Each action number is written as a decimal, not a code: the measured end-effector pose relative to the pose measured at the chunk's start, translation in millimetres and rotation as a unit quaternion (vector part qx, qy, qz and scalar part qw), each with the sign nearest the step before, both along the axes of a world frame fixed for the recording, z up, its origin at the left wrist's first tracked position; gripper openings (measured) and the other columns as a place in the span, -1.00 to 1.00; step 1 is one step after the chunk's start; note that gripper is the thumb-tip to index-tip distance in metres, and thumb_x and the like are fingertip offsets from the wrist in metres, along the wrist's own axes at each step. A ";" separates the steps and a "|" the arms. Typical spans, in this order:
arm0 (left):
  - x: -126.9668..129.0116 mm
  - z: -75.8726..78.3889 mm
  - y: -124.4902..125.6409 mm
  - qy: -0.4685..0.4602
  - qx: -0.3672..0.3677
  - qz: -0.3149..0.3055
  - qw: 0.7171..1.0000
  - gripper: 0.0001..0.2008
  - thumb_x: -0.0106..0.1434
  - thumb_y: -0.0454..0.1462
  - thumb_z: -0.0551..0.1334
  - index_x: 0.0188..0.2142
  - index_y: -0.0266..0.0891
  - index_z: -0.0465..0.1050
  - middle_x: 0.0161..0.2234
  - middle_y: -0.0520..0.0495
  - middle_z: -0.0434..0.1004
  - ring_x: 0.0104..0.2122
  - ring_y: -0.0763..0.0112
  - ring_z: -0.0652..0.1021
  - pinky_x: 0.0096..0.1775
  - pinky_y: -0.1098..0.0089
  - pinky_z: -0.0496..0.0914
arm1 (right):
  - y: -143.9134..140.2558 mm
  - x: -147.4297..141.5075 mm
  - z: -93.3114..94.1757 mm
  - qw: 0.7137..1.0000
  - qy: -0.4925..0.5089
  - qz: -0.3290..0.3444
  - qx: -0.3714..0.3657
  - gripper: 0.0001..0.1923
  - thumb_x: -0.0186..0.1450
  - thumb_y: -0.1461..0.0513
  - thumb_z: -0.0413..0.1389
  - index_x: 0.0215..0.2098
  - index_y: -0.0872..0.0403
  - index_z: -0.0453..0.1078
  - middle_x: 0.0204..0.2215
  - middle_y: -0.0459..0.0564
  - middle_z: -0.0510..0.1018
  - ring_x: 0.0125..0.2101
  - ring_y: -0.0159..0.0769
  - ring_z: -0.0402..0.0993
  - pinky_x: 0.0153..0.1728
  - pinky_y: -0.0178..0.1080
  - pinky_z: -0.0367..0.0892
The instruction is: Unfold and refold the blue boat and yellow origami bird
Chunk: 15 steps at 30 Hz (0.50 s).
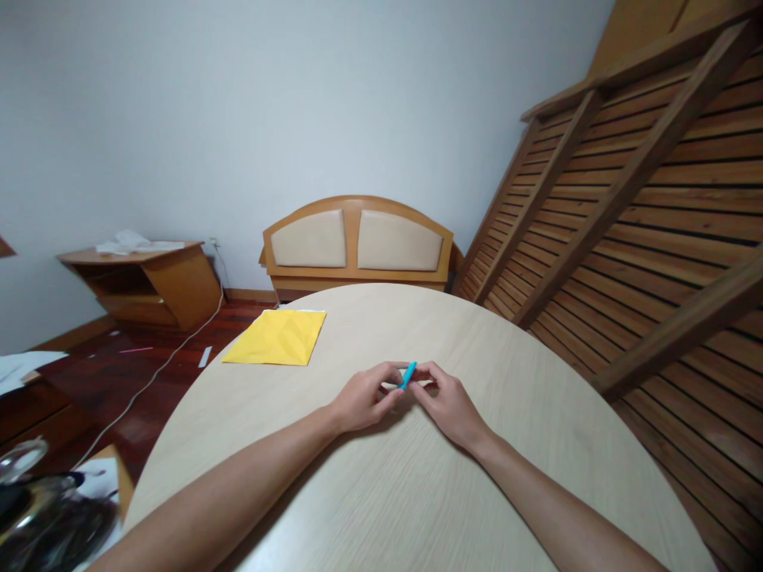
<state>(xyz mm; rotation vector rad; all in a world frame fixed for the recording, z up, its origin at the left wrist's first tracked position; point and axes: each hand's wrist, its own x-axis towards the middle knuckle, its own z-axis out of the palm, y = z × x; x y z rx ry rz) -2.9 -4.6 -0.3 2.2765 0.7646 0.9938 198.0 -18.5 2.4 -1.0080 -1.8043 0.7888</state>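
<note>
Between my hands, just above the round table (381,492), is a small, slim turquoise piece (408,375); it is too small to tell its kind. It tilts, its top end leaning to the right. My left hand (369,395) pinches it from the left with thumb and fingers. From the right, the fingertips of my right hand (448,401) close on its other side. Parts of the piece are covered by the fingertips. Farther off to the left, a yellow sheet (277,337) with creases lies flat, a white edge showing behind it.
A headboard (351,238) stands behind the table against the wall. Slatted wooden panels (656,183) lean along the right side. On the left are a low cabinet (184,286) with papers on top, a white cable (172,357) on the floor, and a glossy dark object (53,516).
</note>
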 end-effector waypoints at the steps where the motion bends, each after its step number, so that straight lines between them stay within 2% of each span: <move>1: 0.1 -0.3 0.2 -0.007 -0.004 -0.002 1.000 -0.89 0.36 -0.27 0.13 -0.14 -0.24 0.34 0.08 -0.18 0.47 -0.19 0.39 0.57 -0.26 0.42 0.51 | -0.9 -0.9 0.8 1.000 0.004 0.003 -0.005 -0.84 0.36 0.18 0.09 -0.13 0.04 0.42 -0.16 0.01 0.60 -0.20 -0.25 0.57 -0.17 -0.20 0.45; 10: 0.8 0.4 -0.2 -0.022 -0.006 -0.003 1.000 -0.80 0.36 -0.24 0.17 -0.07 -0.26 0.36 0.07 -0.21 0.45 -0.20 0.38 0.57 -0.31 0.43 0.54 | -5.2 -3.3 5.1 1.000 0.013 0.003 -0.016 -0.80 0.31 0.15 0.17 -0.14 0.05 0.37 -0.20 0.00 0.57 -0.22 -0.25 0.55 -0.19 -0.21 0.47; 15: 0.5 2.2 -1.1 -0.026 -0.020 -0.008 0.999 -0.64 0.35 -0.23 0.20 0.11 -0.24 0.29 0.03 -0.22 0.49 -0.14 0.31 0.59 -0.31 0.42 0.55 | -4.2 -2.9 3.4 1.000 0.013 0.000 -0.018 -0.79 0.31 0.15 0.17 -0.13 0.04 0.35 -0.20 -0.01 0.57 -0.22 -0.26 0.55 -0.18 -0.21 0.47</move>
